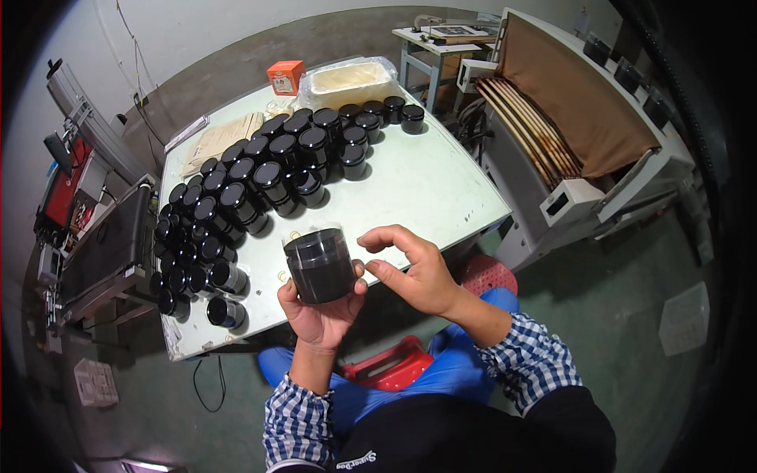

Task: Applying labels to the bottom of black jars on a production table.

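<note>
My left hand [322, 319] grips a black lidded jar [322, 278] from below, tilted above the table's near edge. A clear plastic film sleeve [340, 229] stands out loosely around the jar's upper part. My right hand [417, 272] is just right of the jar, thumb and forefinger apart and curved, with nothing between them. Beyond my hands, many similar black jars [284, 143] crowd the left and middle of the white table [408, 189], some stacked. One jar [225, 312] stands apart near the front left.
An orange box [286, 77] and a plastic-lined cream tub [349, 80] stand at the table's back. Flat paper bundles [222, 139] lie at left. A machine with rollers [529, 130] is to the right. A red stool [390, 363] is beneath me.
</note>
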`<state>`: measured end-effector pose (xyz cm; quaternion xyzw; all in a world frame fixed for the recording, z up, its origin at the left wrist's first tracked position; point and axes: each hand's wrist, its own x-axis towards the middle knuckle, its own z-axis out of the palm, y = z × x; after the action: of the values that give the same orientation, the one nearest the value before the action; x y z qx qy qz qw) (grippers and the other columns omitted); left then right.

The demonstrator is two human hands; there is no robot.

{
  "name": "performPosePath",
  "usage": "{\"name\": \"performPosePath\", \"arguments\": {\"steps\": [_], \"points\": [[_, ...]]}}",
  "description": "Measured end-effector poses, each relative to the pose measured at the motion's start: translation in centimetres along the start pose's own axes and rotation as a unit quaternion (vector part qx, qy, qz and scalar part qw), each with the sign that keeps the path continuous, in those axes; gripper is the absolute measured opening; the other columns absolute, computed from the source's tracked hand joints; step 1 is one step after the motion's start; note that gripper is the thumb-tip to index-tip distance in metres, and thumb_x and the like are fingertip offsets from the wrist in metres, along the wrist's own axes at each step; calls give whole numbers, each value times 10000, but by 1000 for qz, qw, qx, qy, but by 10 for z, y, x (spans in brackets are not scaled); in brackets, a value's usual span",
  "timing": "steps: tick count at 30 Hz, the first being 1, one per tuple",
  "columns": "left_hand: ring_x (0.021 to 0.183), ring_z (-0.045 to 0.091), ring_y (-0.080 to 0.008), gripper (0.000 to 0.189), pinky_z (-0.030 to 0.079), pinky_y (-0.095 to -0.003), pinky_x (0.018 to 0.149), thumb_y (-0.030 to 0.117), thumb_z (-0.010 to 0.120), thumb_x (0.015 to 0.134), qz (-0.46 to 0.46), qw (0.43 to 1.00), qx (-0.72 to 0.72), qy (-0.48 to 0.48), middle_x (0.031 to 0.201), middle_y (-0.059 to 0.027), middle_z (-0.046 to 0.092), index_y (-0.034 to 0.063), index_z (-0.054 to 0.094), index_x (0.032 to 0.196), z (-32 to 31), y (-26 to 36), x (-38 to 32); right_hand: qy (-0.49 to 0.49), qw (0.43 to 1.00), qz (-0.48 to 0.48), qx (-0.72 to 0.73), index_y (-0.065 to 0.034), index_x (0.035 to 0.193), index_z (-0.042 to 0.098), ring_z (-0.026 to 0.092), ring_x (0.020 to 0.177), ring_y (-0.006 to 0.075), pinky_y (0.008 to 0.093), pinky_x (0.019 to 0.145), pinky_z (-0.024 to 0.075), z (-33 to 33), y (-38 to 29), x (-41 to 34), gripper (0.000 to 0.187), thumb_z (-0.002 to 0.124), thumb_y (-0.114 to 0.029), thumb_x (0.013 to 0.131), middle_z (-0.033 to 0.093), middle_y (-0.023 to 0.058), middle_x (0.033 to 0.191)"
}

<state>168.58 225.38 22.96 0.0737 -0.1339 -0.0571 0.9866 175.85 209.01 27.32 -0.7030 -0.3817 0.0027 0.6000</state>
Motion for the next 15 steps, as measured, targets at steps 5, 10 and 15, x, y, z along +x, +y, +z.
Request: {"name": "performPosePath", "arguments": {"steps": [5, 10, 15], "points": [[870, 601, -336, 773, 549, -359, 777, 493, 611, 773, 23, 998, -27, 48, 1058, -258, 537, 12, 388, 1336, 5, -8, -2, 3, 999, -32, -4, 11, 1109, 583, 588, 1027, 206, 311, 896, 456, 2, -1, 1, 288, 644, -89, 845, 611, 120, 1095], [790, 597, -321, 769, 542, -333, 686, 549, 597, 748, -18, 998, -49, 25, 1061, -258, 543, 32, 445, 1297, 0, -10, -4, 4, 987, -147, -65, -17, 1078, 601, 554, 1066, 261, 343, 924, 432, -5, -9, 22, 279, 668, -104, 822, 594, 126, 1141], [725, 601, -316, 762, 545, -337, 634, 571, 585, 745, -17, 997, -57, 42, 1070, -272, 549, 61, 456, 1296, 1, -14, -7, -39, 978, -187, -77, -49, 1011, 635, 560, 1017, 268, 347, 887, 432, -5, -15, 38, 218, 675, -123, 810, 619, 103, 1103]]}}
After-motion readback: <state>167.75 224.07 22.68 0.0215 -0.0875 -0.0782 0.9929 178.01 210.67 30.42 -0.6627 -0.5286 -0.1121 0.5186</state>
